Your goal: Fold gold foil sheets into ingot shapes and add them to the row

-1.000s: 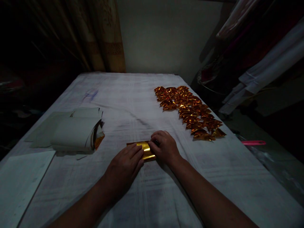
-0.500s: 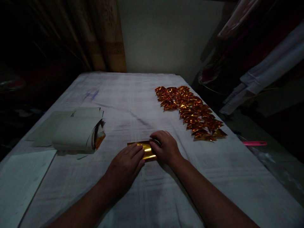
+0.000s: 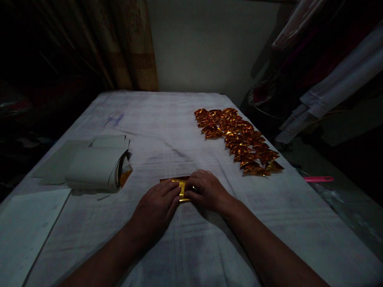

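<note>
Left hand (image 3: 157,203): fingers lie close together, nearly straight, over the left part of the gold paper (image 3: 182,195); whether they pinch it or only press, I cannot tell.
Right hand (image 3: 208,191): fingers bend over the right end of the gold paper, thumb and forefinger near each other, tips facing the left fingers; whether paper sits between them, I cannot tell.
Gold paper: a shiny strip on the desk (image 3: 167,251), partly covered by both sets of fingers, its bright middle showing in the gap between them.
Folded gold pieces (image 3: 237,139): grouped in rows beyond the right fingers and farther right, near the desk's edge.
Pale sheets (image 3: 92,167): a bent-over stack left of the left fingers, gold showing at the end toward them.
White panel (image 3: 30,227): flat, far left of the left fingers.
Pink stick (image 3: 318,179): well right of the right fingers, past the desk's edge.
Clothes (image 3: 338,87): hanging beyond and right of the right fingers.
Curtain (image 3: 136,52): far beyond the left fingers.
</note>
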The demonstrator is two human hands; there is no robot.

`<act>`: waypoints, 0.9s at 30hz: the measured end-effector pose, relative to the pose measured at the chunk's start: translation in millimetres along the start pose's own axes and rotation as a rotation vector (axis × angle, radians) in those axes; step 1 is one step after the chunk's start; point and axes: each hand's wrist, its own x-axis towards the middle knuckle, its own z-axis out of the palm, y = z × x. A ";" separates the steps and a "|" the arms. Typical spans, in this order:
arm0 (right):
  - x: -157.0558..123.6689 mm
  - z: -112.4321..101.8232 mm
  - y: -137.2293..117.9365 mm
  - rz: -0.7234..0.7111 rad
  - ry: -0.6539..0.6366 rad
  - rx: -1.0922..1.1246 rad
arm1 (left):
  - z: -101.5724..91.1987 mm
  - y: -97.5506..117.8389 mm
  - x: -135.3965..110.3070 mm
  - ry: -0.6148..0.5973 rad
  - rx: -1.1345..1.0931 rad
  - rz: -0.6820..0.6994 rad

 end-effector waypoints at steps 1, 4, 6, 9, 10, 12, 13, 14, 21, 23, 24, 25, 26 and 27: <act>0.1 -1.0 -1.0 0.004 -0.010 -0.003 | 0.4 -0.3 0.7 0.010 -0.010 -0.006; 0.5 -1.1 -5.4 0.034 0.000 -0.014 | 2.4 -1.5 2.2 0.026 -0.033 -0.031; 1.0 -0.2 -9.7 0.075 0.014 -0.037 | 3.4 -1.7 2.9 0.029 -0.044 -0.039; 1.0 0.3 -15.2 0.113 0.013 -0.073 | 3.2 -0.6 3.6 0.054 -0.044 -0.035; 0.7 0.1 -16.1 0.112 0.012 -0.079 | 2.8 0.0 3.9 0.058 -0.045 -0.031; 0.0 -0.8 -15.8 0.093 0.008 -0.084 | 1.4 1.2 4.4 0.055 -0.051 -0.024; -0.3 -1.3 -14.9 0.078 0.001 -0.085 | 0.8 1.6 4.6 0.054 -0.054 -0.018; -0.5 -1.8 -13.8 0.064 -0.009 -0.086 | 0.2 1.8 4.8 0.054 -0.056 -0.010; -0.8 -7.0 -8.9 0.022 -0.053 -0.076 | 1.2 -1.0 3.0 0.058 -0.048 0.005; -2.3 -10.4 -8.0 0.035 -0.063 -0.057 | 1.3 -1.0 2.6 0.052 -0.044 -0.003; -3.5 -12.3 -7.4 0.049 -0.068 -0.049 | 1.2 -0.8 2.5 0.048 -0.041 -0.010; -4.8 -14.3 -6.7 0.066 -0.073 -0.043 | 1.1 -0.6 2.4 0.047 -0.039 -0.015; -6.2 -16.2 -5.9 0.083 -0.080 -0.037 | 1.0 -0.5 2.3 0.047 -0.037 -0.018; -7.6 -18.0 -5.2 0.096 -0.086 -0.032 | 1.0 -0.5 2.2 0.049 -0.035 -0.019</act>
